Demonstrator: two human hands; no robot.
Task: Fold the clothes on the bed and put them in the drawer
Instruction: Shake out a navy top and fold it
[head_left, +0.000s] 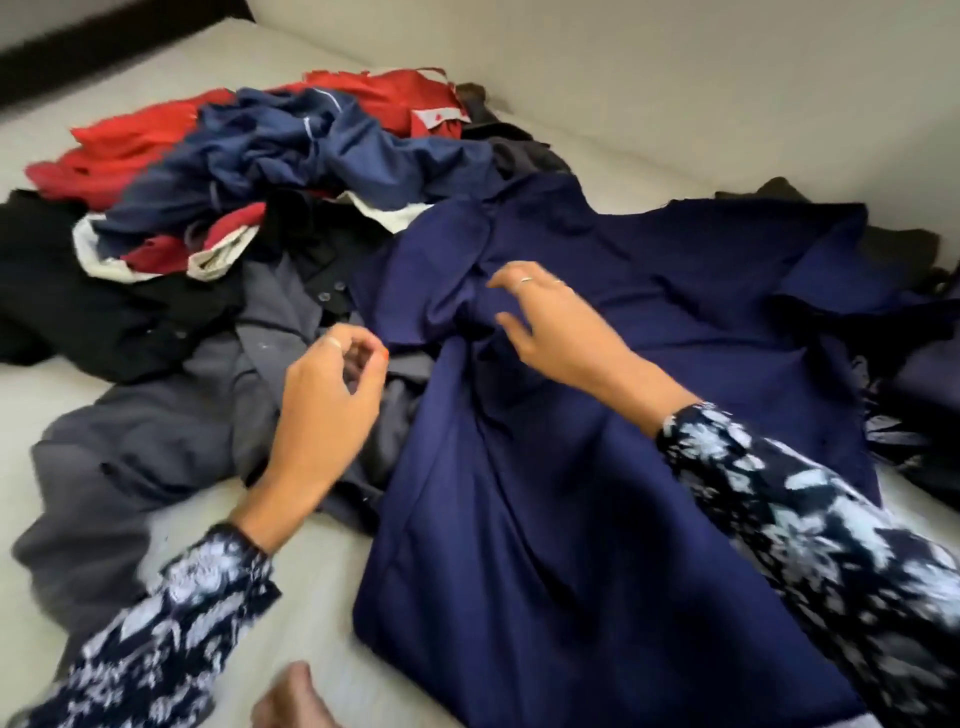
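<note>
Clothes (291, 171) heap at upper left of the bed (322, 587); a navy garment (571, 467) spreads mid-frame. Right hand (550, 332) hovers over it, fingers spread; left hand (327, 400) loosely curled, holding nothing.

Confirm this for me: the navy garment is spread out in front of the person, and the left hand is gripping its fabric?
Not quite. The head view shows the navy garment spread out, but the left hand hovers over the grey clothing, holding nothing.

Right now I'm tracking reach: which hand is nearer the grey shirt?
Left. The left hand hovers directly over the grey shirt, fingers loosely curled, holding nothing. The right hand is off to its right, over the navy garment.
</note>
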